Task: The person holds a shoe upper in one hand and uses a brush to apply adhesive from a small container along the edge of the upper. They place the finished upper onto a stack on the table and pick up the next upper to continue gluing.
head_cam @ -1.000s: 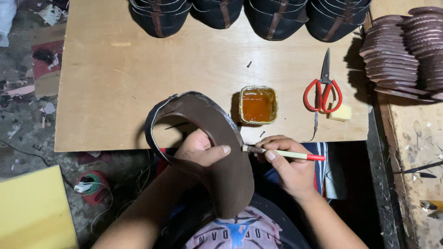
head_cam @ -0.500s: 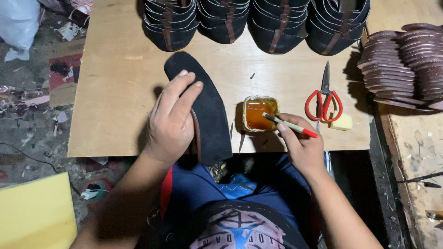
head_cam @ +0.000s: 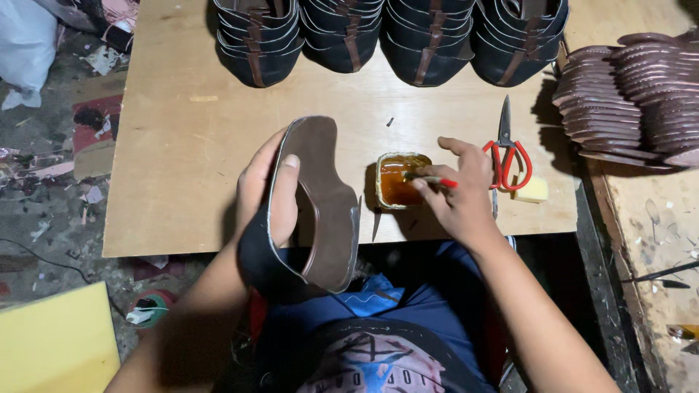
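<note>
Plywood board [head_cam: 182,145]: brush [head_cam: 429,179] in amber-glue tub [head_cam: 399,180].

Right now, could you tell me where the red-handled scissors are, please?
In the head view, the scissors lie on the wooden board, right of the glue pot, beside the right hand and a yellow block.

A bare plywood board [head_cam: 182,153] serves as the worktable, lit from above so shadows fall short and dark. Beyond its edge at nine o'clock the concrete floor [head_cam: 51,218] is grimy and strewn with paper scraps, with a white plastic bag [head_cam: 25,44] at eleven o'clock. A yellow foam sheet [head_cam: 54,342] lies at seven o'clock. At three o'clock stands a second, dust-marked wooden surface [head_cam: 655,218]
</note>
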